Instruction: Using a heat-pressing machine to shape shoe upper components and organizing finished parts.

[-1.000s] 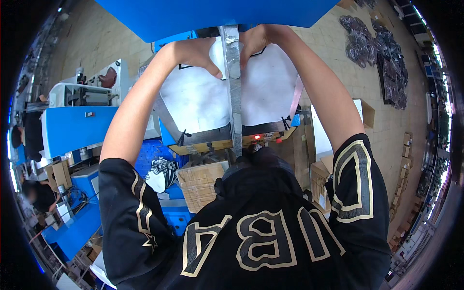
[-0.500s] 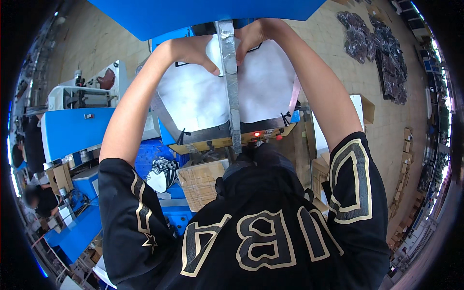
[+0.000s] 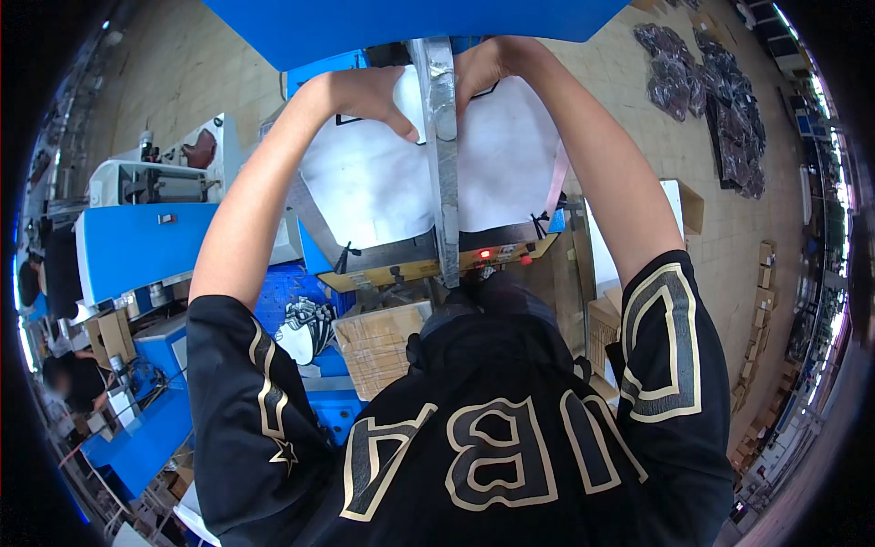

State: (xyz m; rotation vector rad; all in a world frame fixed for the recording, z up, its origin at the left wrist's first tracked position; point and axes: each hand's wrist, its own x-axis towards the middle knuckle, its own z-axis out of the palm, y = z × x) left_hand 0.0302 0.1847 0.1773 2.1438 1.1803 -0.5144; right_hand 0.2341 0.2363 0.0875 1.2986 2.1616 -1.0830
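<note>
1 head-worn fisheye view, downward, near left hand (image 3: 372,97) and right hand (image 3: 481,69)

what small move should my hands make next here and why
I'd probably ease both hands slightly outward from the grey bar: the left hand has its thumb close to one side, the right hand sits close to the other, and some fingertips are hidden.

a factory workshop, with a large blue machine (image 3: 419,23) directly ahead, a blue-and-white machine (image 3: 146,244) to the left, a person in black (image 3: 82,381) farther left, plastic-wrapped bundles (image 3: 736,146) on tiled flooring (image 3: 715,264), and cardboard boxes (image 3: 757,314) lined along the right
</note>
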